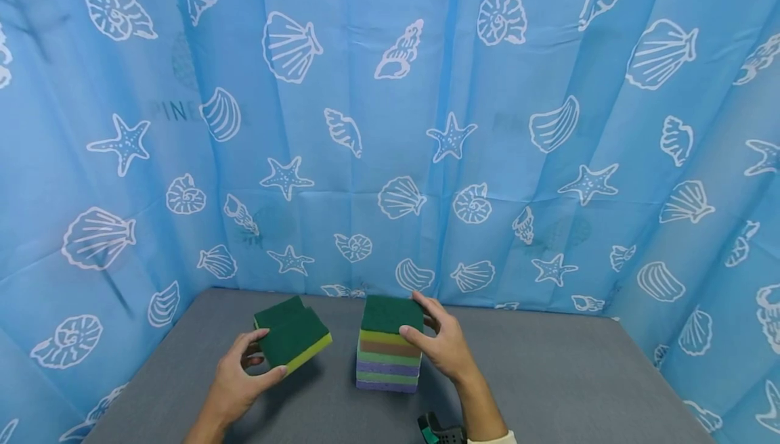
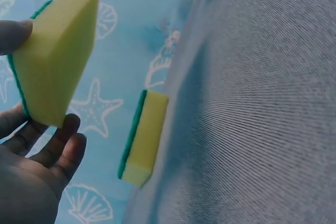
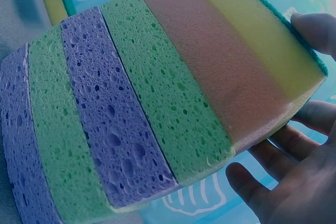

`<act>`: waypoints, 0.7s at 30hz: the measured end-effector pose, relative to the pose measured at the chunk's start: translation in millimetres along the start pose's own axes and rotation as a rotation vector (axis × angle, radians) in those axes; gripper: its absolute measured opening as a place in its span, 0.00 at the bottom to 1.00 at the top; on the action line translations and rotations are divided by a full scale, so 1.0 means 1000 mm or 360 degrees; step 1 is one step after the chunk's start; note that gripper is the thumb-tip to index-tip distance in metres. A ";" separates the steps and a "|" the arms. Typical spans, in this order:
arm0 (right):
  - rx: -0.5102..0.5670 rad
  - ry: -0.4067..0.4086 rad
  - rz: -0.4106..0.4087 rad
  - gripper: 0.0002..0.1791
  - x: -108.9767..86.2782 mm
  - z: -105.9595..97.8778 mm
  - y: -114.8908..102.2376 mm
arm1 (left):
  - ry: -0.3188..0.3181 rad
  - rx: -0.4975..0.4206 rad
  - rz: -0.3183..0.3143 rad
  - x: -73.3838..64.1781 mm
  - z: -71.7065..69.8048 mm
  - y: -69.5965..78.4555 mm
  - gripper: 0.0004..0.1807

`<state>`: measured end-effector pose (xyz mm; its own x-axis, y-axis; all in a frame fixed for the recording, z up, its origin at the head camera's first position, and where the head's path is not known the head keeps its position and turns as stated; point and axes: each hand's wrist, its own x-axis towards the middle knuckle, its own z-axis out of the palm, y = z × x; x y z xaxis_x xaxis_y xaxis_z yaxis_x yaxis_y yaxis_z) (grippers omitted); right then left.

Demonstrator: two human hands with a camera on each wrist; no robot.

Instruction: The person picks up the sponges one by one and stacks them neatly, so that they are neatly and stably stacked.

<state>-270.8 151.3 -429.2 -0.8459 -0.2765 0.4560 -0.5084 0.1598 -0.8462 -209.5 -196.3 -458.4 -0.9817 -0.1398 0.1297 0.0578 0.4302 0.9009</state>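
Note:
My left hand [image 1: 234,383] pinches a yellow scrub sponge [image 1: 295,346] with a dark green scouring face, thumb and fingers at opposite edges. It is raised and tilted, left of the sponge stack [image 1: 388,367]. In the left wrist view, a second yellow-and-green sponge [image 2: 146,139] lies on the table beyond it. My right hand [image 1: 449,346] grips the top sponge [image 1: 393,314], thumb at its green face and fingers along the right side. Below that sponge are a pinkish-brown layer [image 3: 197,45] and porous light green and purple layers [image 3: 107,108]. Some right fingertips are partly hidden.
A grey cloth-covered table [image 1: 548,376] lies under everything. Blue curtains [image 1: 390,126] with white shell prints rise along its back and sides. A dark wrist strap [image 1: 441,430] shows near the right forearm.

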 end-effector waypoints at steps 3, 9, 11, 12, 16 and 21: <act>-0.0006 0.0000 -0.0006 0.34 0.000 0.000 0.000 | 0.0011 -0.0028 0.0029 0.000 0.000 0.003 0.40; -0.0006 0.0002 0.0003 0.34 0.000 0.000 0.000 | 0.0041 -0.0035 0.0138 0.002 -0.003 0.014 0.39; -0.0005 0.0003 -0.0001 0.34 0.000 0.000 0.000 | 0.0060 -0.0037 0.0208 0.003 -0.004 0.019 0.39; -0.0002 0.0004 -0.0002 0.34 0.000 0.000 0.000 | 0.0068 -0.0040 0.0243 0.004 -0.004 0.022 0.39; 0.0004 0.0013 0.0007 0.34 0.000 0.000 -0.001 | 0.0082 -0.0066 0.0355 0.006 -0.006 0.031 0.37; 0.0013 0.0019 0.0019 0.34 0.000 0.001 -0.002 | 0.0047 -0.0073 0.0414 0.007 -0.007 0.040 0.36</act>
<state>-269.1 150.2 -427.7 -0.8539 -0.2632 0.4490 -0.4969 0.1555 -0.8538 -213.1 -186.2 -418.2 -0.9271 -0.0562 0.3706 0.3161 0.4144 0.8534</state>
